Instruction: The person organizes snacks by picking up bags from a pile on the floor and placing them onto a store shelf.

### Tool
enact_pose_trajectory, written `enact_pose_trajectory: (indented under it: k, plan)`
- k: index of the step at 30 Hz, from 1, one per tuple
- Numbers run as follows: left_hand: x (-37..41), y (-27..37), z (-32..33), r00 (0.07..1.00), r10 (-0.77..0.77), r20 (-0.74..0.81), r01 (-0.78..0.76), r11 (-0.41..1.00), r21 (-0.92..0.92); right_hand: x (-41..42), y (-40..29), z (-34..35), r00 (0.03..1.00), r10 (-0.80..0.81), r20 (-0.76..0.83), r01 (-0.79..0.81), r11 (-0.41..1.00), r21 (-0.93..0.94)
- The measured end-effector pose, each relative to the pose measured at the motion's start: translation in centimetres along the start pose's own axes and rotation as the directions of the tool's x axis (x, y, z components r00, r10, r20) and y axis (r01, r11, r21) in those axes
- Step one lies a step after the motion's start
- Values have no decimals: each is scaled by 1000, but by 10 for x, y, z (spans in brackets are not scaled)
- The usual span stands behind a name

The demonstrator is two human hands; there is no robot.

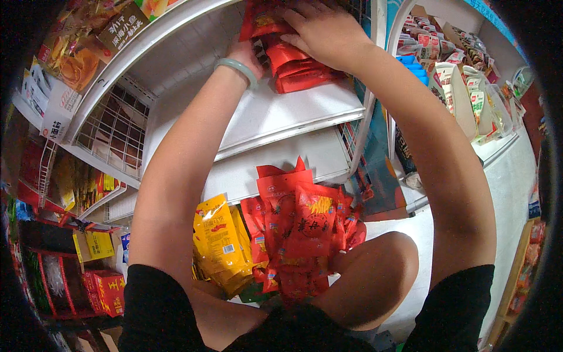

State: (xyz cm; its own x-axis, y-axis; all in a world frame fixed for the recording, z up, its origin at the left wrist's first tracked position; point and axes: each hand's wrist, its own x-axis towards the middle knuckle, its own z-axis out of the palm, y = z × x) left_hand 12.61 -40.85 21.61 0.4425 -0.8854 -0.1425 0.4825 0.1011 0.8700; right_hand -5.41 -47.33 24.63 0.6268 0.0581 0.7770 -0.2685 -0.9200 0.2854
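Both my hands reach onto the upper white metal shelf (299,105) at a stack of red snack packets (294,66). My left hand (247,55), with a pale green bangle at its wrist, grips the stack's left side; its fingers are partly hidden behind the packets. Over the top of the stack lies my right hand (327,33), thumb and fingers against a red packet and slightly blurred. Below, in front of my body, more red snack packets (303,224) are heaped together. Yellow snack packets (222,246) lean beside them on the left.
A lower white shelf (281,163) runs beneath the upper one. Wire mesh (112,127) forms the left side panel. On the right, another shelf holds open display boxes (459,99) of packets. A red carton (104,292) sits at lower left. My bent knee (382,277) is beside the heap.
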Motion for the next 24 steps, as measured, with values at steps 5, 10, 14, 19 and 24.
enact_pose_trajectory:
  k: [5, 10, 14, 19, 24]
  plan:
    - [-28, 12, 25, 959, 18, 282, 47, 974, -221, 2, 6, -11, 994, 28, 107, -1, 968, -250]
    - [-45, 16, 73, 962, -15, 274, 21, 1000, -19, 3, 29, 16, 990, 128, -56, -137, 970, -201]
    - [33, 24, 12, 932, 144, 333, -168, 985, 43, 15, -15, -27, 907, 347, 239, -313, 935, -169]
    - [-39, 12, 53, 968, 122, 222, -115, 992, -42, -19, -44, -70, 977, 201, 72, -213, 950, 228]
    - [-92, -2, 2, 909, 401, -116, -387, 914, 124, -92, -106, -49, 968, -41, 246, -121, 787, 605]
